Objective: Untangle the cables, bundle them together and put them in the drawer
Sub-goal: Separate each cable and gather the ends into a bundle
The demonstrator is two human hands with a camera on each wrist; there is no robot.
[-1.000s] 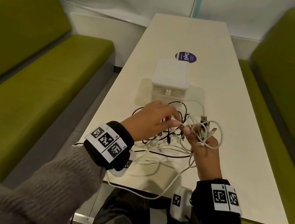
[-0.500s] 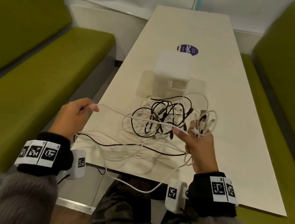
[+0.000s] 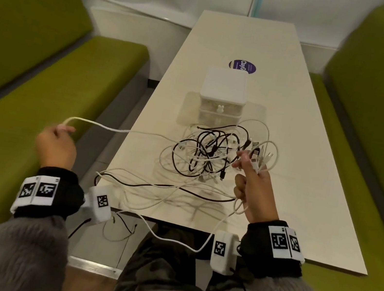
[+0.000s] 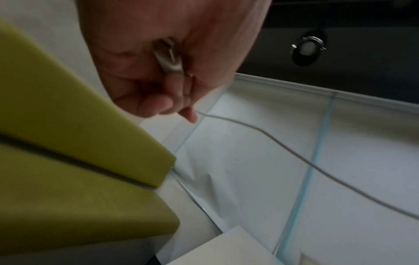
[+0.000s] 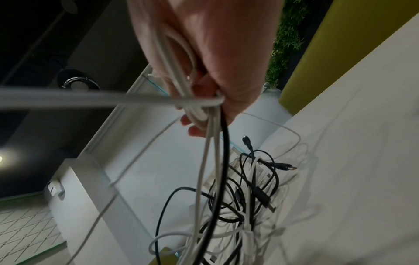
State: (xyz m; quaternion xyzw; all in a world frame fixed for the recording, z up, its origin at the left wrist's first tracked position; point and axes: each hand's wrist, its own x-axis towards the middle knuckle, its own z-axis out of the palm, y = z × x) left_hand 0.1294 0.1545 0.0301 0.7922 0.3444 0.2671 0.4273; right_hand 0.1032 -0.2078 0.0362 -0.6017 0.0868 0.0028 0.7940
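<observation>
The left hand [image 3: 56, 147] is hovering at the left of the frame, off the tabletop [image 3: 306, 191] and over the green bench seat [image 3: 24, 115]. Its fingers [image 4: 158, 105] are curling around and pinching the end of a white cable [image 3: 121, 130]. In the left wrist view a metal plug tip is showing deep in the palm, but the blur is making its type impossible to read. That cable is running rightward across the frame into the tangle of black and white cables [image 3: 206, 158] lying at the middle of the tabletop.

The right hand [image 3: 254, 194] is sitting just right of the tangle, its fingers [image 5: 195, 130] closing around several white strands and one black strand, with loops and a few connectors sticking up above the knuckles. Which strand belongs to which cable I cannot tell; they are crossing too thickly. More loops are hanging over the near edge of the tabletop toward the person's lap, partly hidden by the wrist bands.

Beyond the tangle, toward the upper middle of the frame, the small white drawer unit [image 3: 223, 94] is standing on the tabletop, its drawers looking closed. A purple round sticker [image 3: 242, 66] is lying behind it, half covered by the unit.
</observation>
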